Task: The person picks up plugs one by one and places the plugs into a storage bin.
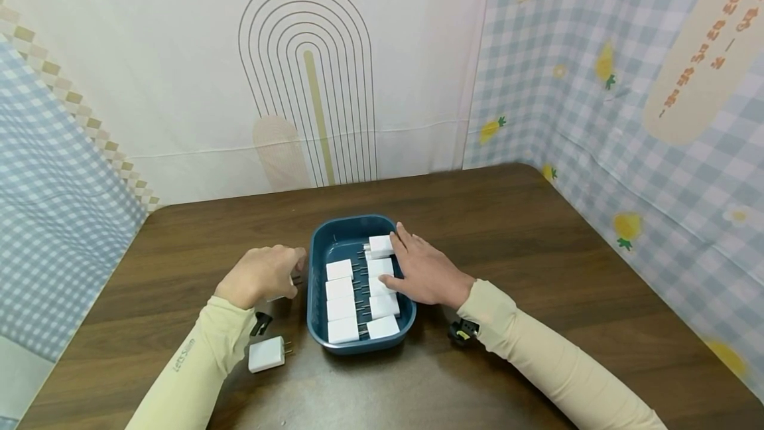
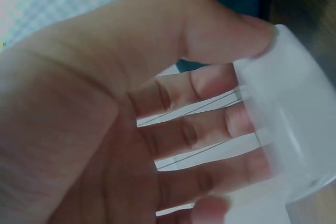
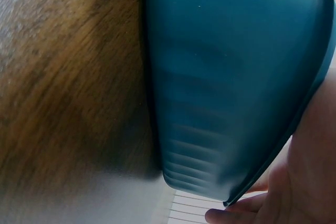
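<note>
My left hand [image 1: 262,275] is just left of a blue tray [image 1: 313,297], pinching a white plug adapter [image 2: 294,114] between thumb and fingers. From above, the hand mostly covers that adapter; its metal prongs point toward the tray. My right hand [image 1: 431,271] reaches over the tray's right rim, fingers extended. Its fingertips touch the upper white adapter [image 1: 380,245] in the right column, and the thumb lies over another adapter lower down. The right wrist view shows the tray's blue outer wall [image 3: 226,93] with the hand at its rim.
Inside the tray, white adapters stand in two columns, prongs facing the middle; the left column [image 1: 340,307] is neatly lined up. One loose adapter [image 1: 266,354] lies on the brown wooden table [image 1: 507,237] by the left forearm. Patterned cloths [image 1: 418,52] hang around the table.
</note>
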The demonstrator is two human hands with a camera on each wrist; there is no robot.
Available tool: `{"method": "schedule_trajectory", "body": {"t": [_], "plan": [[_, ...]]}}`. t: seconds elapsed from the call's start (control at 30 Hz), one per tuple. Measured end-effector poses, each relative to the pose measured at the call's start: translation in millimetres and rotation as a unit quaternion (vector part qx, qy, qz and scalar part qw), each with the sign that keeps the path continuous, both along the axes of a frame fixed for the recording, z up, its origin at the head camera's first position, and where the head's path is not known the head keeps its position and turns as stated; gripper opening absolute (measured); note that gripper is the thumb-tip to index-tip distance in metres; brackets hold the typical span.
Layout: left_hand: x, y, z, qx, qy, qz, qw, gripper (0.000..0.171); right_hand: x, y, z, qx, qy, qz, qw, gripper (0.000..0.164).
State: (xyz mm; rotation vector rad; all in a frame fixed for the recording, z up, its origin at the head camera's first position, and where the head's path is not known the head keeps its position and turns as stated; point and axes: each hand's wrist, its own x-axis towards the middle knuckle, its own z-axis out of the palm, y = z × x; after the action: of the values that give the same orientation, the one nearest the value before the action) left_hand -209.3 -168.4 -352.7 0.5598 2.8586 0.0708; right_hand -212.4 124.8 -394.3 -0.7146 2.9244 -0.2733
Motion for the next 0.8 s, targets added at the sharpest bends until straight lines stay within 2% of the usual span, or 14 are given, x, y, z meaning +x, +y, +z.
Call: {"method": "schedule_trajectory", "body": {"t": [0.3, 0.63, 0.8], "plan": [[-1.1, -3.6, 1.5, 0.006, 0.05, -0.006, 0.9987, 0.026, -0.2, 0.1, -1.0, 0.0, 0.002, -0.001, 1.0, 0.089], [0.0, -7.0, 5.6, 0.012, 0.096, -0.014, 0.9952, 0.028, 0.1, -0.8, -0.2, -0.001, -0.001, -0.002, 1.0, 0.089], [1.1, -8.7, 6.8, 0.023, 0.143, -0.025, 0.9891, 0.023, -0.1, -1.0, -0.6, -0.004, 0.001, -0.003, 1.0, 0.088]]}}
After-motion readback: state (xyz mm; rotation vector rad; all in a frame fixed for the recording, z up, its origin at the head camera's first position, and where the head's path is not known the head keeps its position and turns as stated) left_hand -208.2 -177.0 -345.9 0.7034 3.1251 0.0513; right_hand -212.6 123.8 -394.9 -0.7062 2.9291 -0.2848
